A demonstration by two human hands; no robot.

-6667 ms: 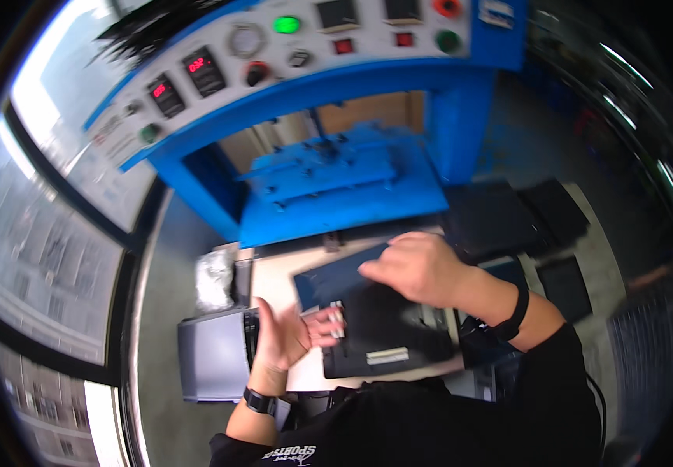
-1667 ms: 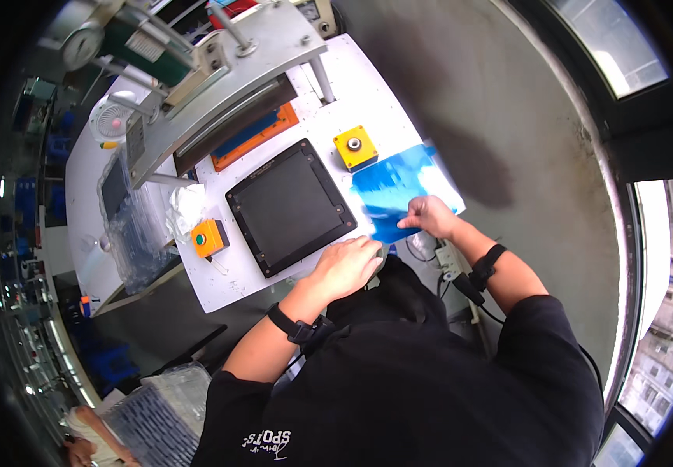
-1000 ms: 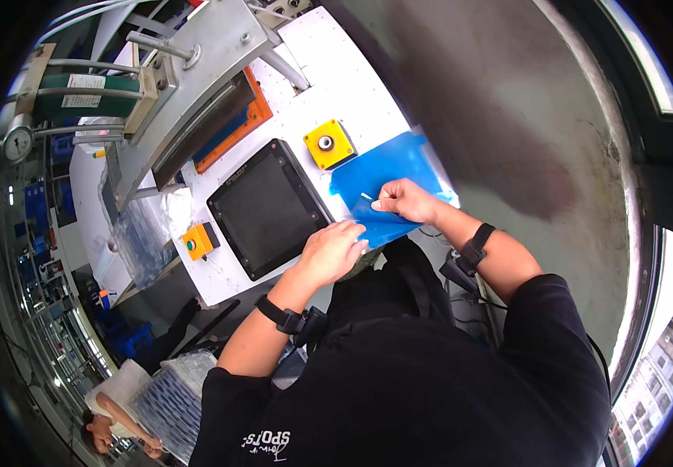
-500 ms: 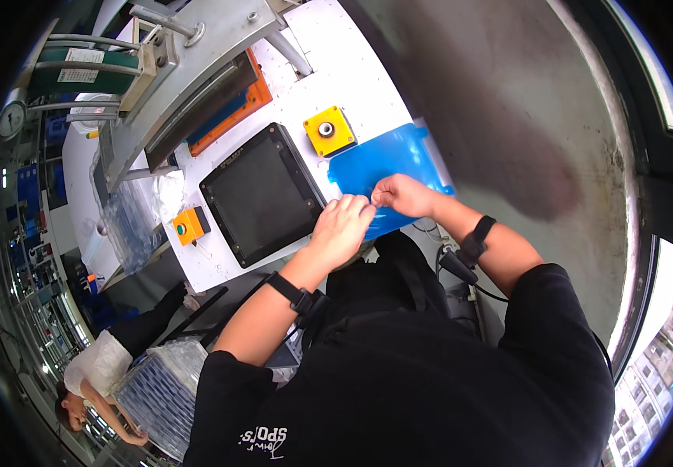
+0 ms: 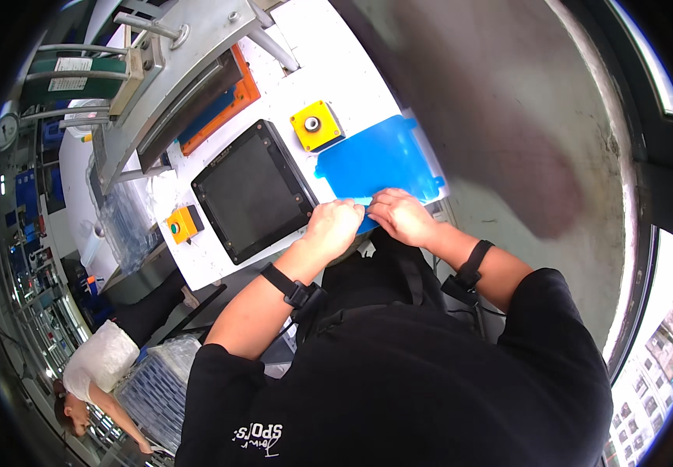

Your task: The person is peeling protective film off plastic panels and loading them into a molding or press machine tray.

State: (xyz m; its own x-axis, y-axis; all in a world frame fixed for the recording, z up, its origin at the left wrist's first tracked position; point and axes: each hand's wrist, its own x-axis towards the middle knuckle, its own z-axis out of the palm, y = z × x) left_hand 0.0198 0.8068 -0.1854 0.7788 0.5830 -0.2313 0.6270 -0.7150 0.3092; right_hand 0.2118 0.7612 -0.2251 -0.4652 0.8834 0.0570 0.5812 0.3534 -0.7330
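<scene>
A thin blue plastic sheet (image 5: 375,159) lies at the right end of the white table, with a clear strip along its right side. Both hands meet at its near edge. My left hand (image 5: 336,226) is closed, fingertips pinched together at the sheet's near left part. Beside it, my right hand (image 5: 400,218) pinches the same edge, thumb and fingers bent inward. The fingertips nearly touch, and exactly which layer they grip is hard to see. Left of my hands sits a dark flat panel (image 5: 251,194) with a black frame.
Beyond the sheet stands a yellow button box (image 5: 315,125); an orange one (image 5: 185,225) with a green button is left of the panel. A metal press (image 5: 173,86) rises over an orange-edged plate (image 5: 224,105). Clear bags (image 5: 124,222) lie left. Another person (image 5: 101,362) bends over stacked trays (image 5: 157,393).
Both hands have come down and nearer to me, to the sheet's near edge. The blue sheet now looks flatter and less shiny. The view has shifted slightly.
</scene>
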